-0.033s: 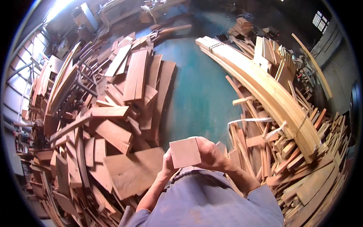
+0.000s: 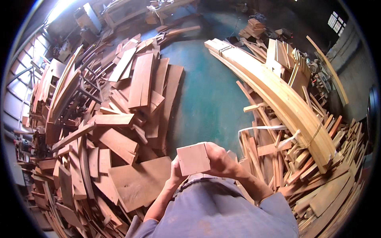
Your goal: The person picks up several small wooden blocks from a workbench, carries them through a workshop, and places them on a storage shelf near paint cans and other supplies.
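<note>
Close to my body I hold a pale pinkish block point(image 2: 193, 159) with a square face, which looks like wood. Small dark marks show along the edges of that face. My left hand point(image 2: 176, 171) is closed on its left side, and my right hand point(image 2: 219, 160) wraps its right side. Most of the left fingers are hidden behind the block. How far the block reaches below its top face cannot be seen.
Reddish-brown boards point(image 2: 141, 79) lie heaped on the left, with a wide board point(image 2: 139, 182) beside my left forearm. A bound bundle of long pale planks point(image 2: 274, 93) slants across the right, over loose offcuts point(image 2: 305, 162). A green floor strip point(image 2: 210, 95) runs between the heaps.
</note>
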`<state>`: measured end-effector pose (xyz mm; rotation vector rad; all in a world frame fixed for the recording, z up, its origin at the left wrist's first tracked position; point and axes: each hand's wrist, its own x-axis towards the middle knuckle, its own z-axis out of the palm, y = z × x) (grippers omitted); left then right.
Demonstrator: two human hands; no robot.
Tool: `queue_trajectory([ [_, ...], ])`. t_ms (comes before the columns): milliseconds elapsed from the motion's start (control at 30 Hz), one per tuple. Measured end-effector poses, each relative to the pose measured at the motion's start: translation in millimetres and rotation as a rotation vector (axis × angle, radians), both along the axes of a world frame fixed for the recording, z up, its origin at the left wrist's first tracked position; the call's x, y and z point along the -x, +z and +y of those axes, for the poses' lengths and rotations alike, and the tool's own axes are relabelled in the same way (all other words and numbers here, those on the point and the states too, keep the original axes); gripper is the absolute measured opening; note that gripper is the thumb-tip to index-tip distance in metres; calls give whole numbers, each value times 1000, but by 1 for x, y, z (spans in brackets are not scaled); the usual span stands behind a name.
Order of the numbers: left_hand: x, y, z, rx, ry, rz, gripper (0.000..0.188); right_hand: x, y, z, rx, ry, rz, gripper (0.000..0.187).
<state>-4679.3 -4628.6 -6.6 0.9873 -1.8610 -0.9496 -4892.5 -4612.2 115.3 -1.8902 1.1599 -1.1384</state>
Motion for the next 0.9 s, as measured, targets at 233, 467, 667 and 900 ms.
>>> queue_trajectory([
  [233, 80, 10, -197, -59, -8, 6, 57, 77, 4, -201, -69, 10, 4, 57],
  [467, 134, -14, -419, -137, -87, 21, 53, 126, -12, -411, -99, -29, 10, 58],
  [667, 191, -17, -615, -36, -188, 44, 54, 180, -8, -572, -239, -109, -128, 55],
  [900, 277, -21, -832, -124, -316, -2, 64, 263, -31, -771, -203, -242, -110, 55],
])
